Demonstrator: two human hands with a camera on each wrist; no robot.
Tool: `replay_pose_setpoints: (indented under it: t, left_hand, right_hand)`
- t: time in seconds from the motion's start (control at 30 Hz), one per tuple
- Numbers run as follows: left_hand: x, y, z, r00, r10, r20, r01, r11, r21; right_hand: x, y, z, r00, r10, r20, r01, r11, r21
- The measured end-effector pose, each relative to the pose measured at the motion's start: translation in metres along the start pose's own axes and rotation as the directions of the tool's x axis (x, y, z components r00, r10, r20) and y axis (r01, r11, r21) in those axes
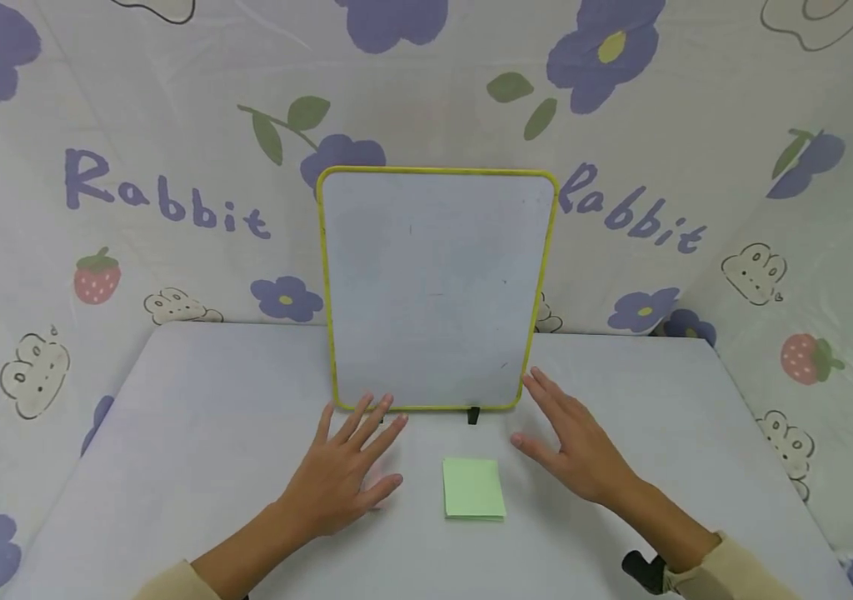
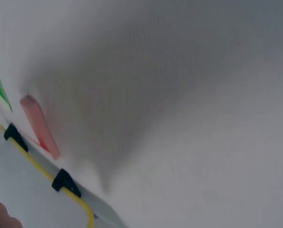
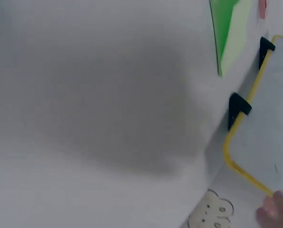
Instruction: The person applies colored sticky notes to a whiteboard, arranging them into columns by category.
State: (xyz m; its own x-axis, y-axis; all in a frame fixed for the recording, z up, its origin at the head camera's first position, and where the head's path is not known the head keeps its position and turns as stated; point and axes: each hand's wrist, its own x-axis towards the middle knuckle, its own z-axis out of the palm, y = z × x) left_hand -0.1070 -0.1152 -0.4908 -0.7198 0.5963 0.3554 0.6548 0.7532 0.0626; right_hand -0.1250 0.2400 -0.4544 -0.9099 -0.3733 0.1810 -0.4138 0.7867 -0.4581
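Note:
My left hand [image 1: 344,475] hovers above the table with its fingers spread, left of a pale green sticky note pad [image 1: 474,488]. To the right of that pad, my right hand [image 1: 580,442] is held up with straight fingers and the thumb apart. Neither hand holds anything. Behind both stands a whiteboard [image 1: 437,292] with a yellow frame, propped on black feet [image 1: 473,415]. In the left wrist view a pink block-like item [image 2: 39,126] lies on the table; the left hand mostly hides it from the head view.
A white table [image 1: 224,417] carries these things. Behind it and at its sides hangs a cloth [image 1: 194,108] printed with flowers, rabbits and strawberries. Something black [image 1: 644,572] is at the right wrist, by the beige sleeve [image 1: 730,571].

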Motion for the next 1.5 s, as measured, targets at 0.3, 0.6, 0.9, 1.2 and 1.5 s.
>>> replay_pose_setpoints:
  t: [0.3, 0.6, 0.9, 1.2, 1.5]
  left_hand:
    - [-0.010, 0.016, 0.012, 0.985, 0.089, 0.150, -0.073, 0.992, -0.108]
    - [-0.016, 0.027, 0.013, 0.948, 0.148, 0.280, -0.097, 0.977, -0.189]
    - [-0.016, 0.034, 0.013, 0.928, 0.203, 0.312, -0.148, 0.970, -0.191]
    - [-0.018, 0.041, 0.020, 0.920, 0.229, 0.319, -0.176, 0.967, -0.185]
    - [-0.018, 0.043, 0.021, 0.909, 0.230, 0.347, -0.172, 0.966, -0.191]
  right_hand:
    - [-0.010, -0.003, 0.028, 0.999, -0.037, 0.031, 0.028, 0.968, 0.248]
    - [-0.017, -0.002, 0.046, 0.984, -0.097, 0.150, 0.047, 0.951, 0.306]
    - [-0.025, -0.002, 0.055, 0.977, -0.171, 0.130, 0.133, 0.957, 0.256]
    - [-0.031, -0.001, 0.058, 0.972, -0.173, 0.157, 0.133, 0.963, 0.234]
    - [-0.034, 0.005, 0.059, 0.969, -0.230, 0.090, 0.198, 0.942, 0.272]
